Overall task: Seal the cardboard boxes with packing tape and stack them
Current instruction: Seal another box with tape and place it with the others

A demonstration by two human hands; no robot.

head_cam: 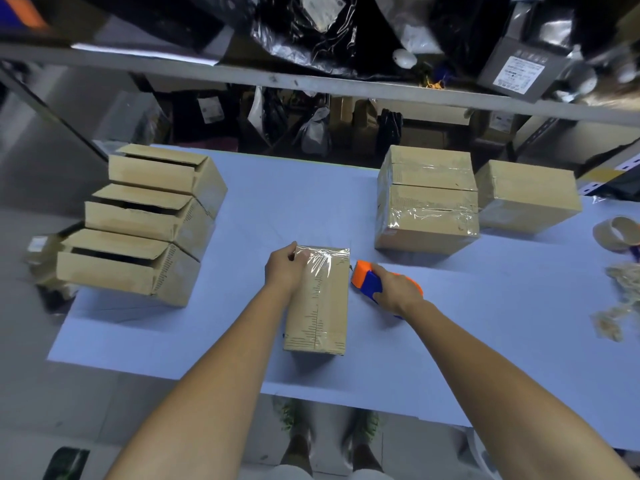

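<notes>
step: taping box (317, 303) | my left hand (284, 269) grips box end, right hand (398, 292) grips tape dispenser (366, 280) | next: probably stack on sealed boxes (427, 199)

Reaching in with both bare arms, left from 7 o'clock, right from 5 o'clock, elbows close to straight. Clamping the left grip (285, 268) onto the far left corner of the box (320, 306), curled over its top edge, knuckles up. Wrapping the right grip (398, 289) around the tape dispenser (365, 280) just at 3 o'clock of that box, back of hand up, wrist bent a little.
</notes>
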